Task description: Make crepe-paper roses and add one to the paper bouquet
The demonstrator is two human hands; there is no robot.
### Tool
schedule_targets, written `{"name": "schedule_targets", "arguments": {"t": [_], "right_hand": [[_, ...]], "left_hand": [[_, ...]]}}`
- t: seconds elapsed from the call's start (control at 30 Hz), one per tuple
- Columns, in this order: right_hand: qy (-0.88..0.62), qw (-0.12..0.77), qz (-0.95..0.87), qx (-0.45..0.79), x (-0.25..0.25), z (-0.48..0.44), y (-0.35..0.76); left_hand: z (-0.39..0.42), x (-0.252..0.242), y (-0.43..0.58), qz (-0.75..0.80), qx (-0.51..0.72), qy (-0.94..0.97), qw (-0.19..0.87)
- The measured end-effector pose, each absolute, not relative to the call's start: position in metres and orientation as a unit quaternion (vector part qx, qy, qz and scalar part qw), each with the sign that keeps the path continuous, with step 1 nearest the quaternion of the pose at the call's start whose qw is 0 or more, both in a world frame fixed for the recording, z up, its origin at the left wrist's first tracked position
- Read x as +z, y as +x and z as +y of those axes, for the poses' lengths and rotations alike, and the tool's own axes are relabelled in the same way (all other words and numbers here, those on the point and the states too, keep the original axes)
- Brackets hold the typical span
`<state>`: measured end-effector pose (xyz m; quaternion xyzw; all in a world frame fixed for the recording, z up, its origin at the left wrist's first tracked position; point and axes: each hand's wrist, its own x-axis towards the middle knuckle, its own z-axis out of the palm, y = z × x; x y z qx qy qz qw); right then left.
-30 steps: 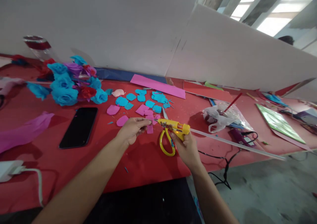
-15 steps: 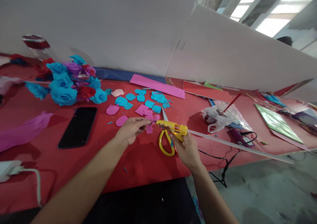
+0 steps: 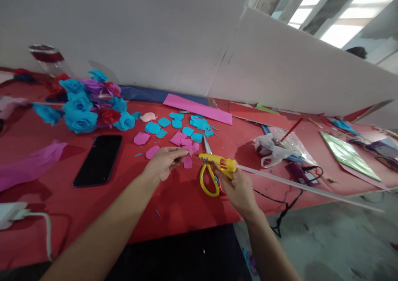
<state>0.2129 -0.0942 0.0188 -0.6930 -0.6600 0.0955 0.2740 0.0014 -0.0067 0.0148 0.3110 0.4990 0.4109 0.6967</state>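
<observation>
My right hand [image 3: 238, 190] is wrapped round a yellow glue gun [image 3: 219, 162], its nozzle pointing left and a long clear glue stick [image 3: 298, 184] trailing from its back. Left of the nozzle, my left hand [image 3: 166, 163] is pinched on something small and thin that I cannot make out, close to pink paper pieces [image 3: 187, 162]. Yellow-handled scissors [image 3: 203, 183] lie under the glue gun, blades pointing away. Blue paper petals [image 3: 152, 127] and more pink petals [image 3: 141, 138] are scattered beyond my left hand.
Paper flowers [image 3: 80, 119] stand at the back left, with a black phone [image 3: 98, 161] before them. A white charger [image 3: 12, 214] sits at the left edge. A pink strip [image 3: 197, 109] lies near the wall. Rightward are a plastic bag [image 3: 270, 148] and a purple box [image 3: 300, 174].
The glue gun has moved slightly right, so its nozzle is now farther from my left fingertips. The glue stick and my right hand shifted with it. My left hand has hardly moved.
</observation>
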Motion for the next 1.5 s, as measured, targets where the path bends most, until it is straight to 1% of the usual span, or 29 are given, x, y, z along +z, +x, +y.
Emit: {"name": "schedule_targets", "arguments": {"t": [0.1, 0.17, 0.27, 0.33, 0.47, 0.6, 0.67, 0.73, 0.77, 0.8, 0.87, 0.93, 0.97, 1.0, 1.07, 1.13, 1.37, 1.5], "right_hand": [[-0.724, 0.265, -0.63, 0.091, 0.017, -0.087, 0.239], [-0.741, 0.265, -0.606, 0.113, 0.015, -0.076, 0.26], [-0.767, 0.231, -0.58, 0.148, 0.011, -0.06, 0.284], [-0.787, 0.213, -0.568, 0.114, 0.006, -0.053, 0.291], [-0.792, 0.204, -0.575, -0.004, -0.011, -0.058, 0.292], [-0.787, 0.186, -0.587, -0.027, -0.02, -0.072, 0.288], [-0.793, 0.212, -0.566, -0.078, -0.012, -0.077, 0.279], [-0.787, 0.272, -0.538, -0.131, 0.004, -0.077, 0.258], [-0.768, 0.321, -0.542, -0.115, 0.013, -0.075, 0.242], [-0.733, 0.373, -0.566, -0.05, 0.021, -0.072, 0.224], [-0.637, 0.444, -0.605, 0.179, 0.032, -0.062, 0.183], [-0.542, 0.521, -0.527, 0.396, 0.035, -0.05, 0.145], [-0.507, 0.543, -0.48, 0.467, 0.033, -0.044, 0.13], [-0.482, 0.567, -0.435, 0.508, 0.031, -0.039, 0.119], [-0.459, 0.604, -0.365, 0.54, 0.024, -0.031, 0.106], [-0.457, 0.624, -0.336, 0.538, 0.018, -0.025, 0.102], [-0.469, 0.646, -0.344, 0.494, 0.007, -0.022, 0.104], [-0.457, 0.655, -0.318, 0.511, 0.007, -0.023, 0.102]], "left_hand": [[-0.006, 0.017, -0.001, 0.481, 0.427, 0.293, 0.708], [-0.005, 0.017, -0.002, 0.462, 0.445, 0.266, 0.72], [-0.004, 0.018, -0.003, 0.433, 0.462, 0.225, 0.74], [-0.004, 0.018, -0.004, 0.406, 0.47, 0.217, 0.753], [-0.003, 0.02, -0.008, 0.369, 0.483, 0.205, 0.767], [-0.002, 0.025, -0.009, 0.364, 0.493, 0.191, 0.767], [-0.003, 0.025, -0.008, 0.367, 0.495, 0.19, 0.765], [-0.004, 0.025, -0.006, 0.364, 0.494, 0.196, 0.765], [-0.005, 0.025, -0.005, 0.362, 0.494, 0.199, 0.765], [-0.006, 0.024, -0.004, 0.362, 0.495, 0.201, 0.764], [-0.007, 0.023, -0.002, 0.368, 0.5, 0.201, 0.758], [-0.007, 0.023, -0.002, 0.378, 0.51, 0.198, 0.747], [-0.007, 0.022, -0.002, 0.382, 0.514, 0.2, 0.741], [-0.006, 0.022, -0.002, 0.384, 0.519, 0.203, 0.736], [-0.005, 0.02, -0.002, 0.383, 0.531, 0.216, 0.724], [-0.004, 0.018, -0.002, 0.381, 0.543, 0.23, 0.713], [-0.006, 0.012, 0.007, 0.399, 0.563, 0.234, 0.685], [-0.008, 0.011, 0.01, 0.416, 0.575, 0.223, 0.668]]}}
